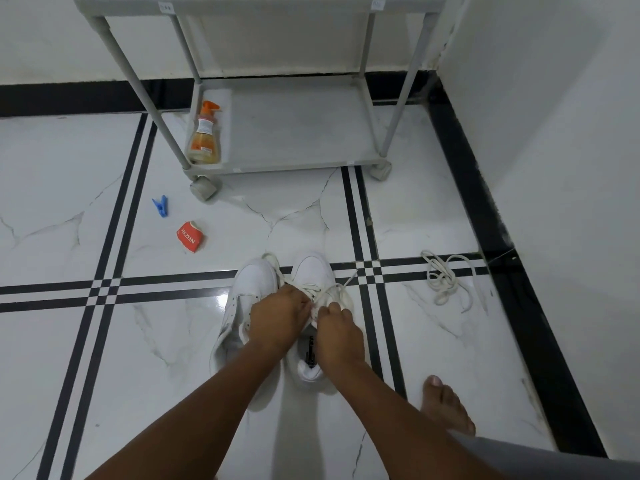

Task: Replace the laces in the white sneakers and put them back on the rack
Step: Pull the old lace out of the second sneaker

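Hands: our left hand (277, 317) and right hand (337, 327) both pinch the lace (323, 292) over the right sneaker (311, 271) — we judge close together to keep it taut.
Sneakers: white, side by side on the floor (173, 341), left sneaker (249, 289) touching it.
Spare lace (443, 278): coiled well apart, rightward.
Rack (298, 133): ahead — shelf waiting.

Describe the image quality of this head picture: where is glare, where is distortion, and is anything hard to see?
In the head view, glare shines on the glossy white marble floor left of the white sneakers; wide-angle distortion bows the grey metal rack legs and the black tile lines; the white lace blends into the shoes, so the pinch of both hands is hard to read.
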A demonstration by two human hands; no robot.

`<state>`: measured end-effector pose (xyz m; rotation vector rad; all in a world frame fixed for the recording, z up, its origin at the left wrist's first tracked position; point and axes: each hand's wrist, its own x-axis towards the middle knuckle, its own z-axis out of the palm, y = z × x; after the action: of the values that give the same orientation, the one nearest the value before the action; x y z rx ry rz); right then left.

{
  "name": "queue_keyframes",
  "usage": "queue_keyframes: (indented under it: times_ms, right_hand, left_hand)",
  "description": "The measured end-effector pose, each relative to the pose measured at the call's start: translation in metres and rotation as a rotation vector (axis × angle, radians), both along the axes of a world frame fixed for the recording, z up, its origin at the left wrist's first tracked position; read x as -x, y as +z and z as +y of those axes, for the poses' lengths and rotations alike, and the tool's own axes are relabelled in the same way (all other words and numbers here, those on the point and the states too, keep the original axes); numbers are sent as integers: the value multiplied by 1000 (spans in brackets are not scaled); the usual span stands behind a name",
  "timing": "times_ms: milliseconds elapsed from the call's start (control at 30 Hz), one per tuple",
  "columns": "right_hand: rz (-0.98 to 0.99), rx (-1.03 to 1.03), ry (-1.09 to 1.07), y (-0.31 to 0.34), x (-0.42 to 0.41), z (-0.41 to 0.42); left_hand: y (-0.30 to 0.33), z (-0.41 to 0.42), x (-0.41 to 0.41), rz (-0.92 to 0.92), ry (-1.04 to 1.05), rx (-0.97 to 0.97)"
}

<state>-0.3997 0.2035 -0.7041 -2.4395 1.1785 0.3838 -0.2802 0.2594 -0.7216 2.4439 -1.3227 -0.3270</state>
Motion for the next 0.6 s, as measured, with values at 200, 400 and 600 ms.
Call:
queue_keyframes:
  times_ms: [200, 400, 600]
  right_hand:
    - [16, 9, 22, 1, -3, 2]
    - [52, 16, 58, 0, -6, 4]
    - [52, -21, 33, 2, -8, 3]
  left_hand:
    - [23, -27, 11, -110, -24, -400]
    - [79, -58, -23, 874, 89, -653]
    - [90, -65, -60, 537, -7, -624]
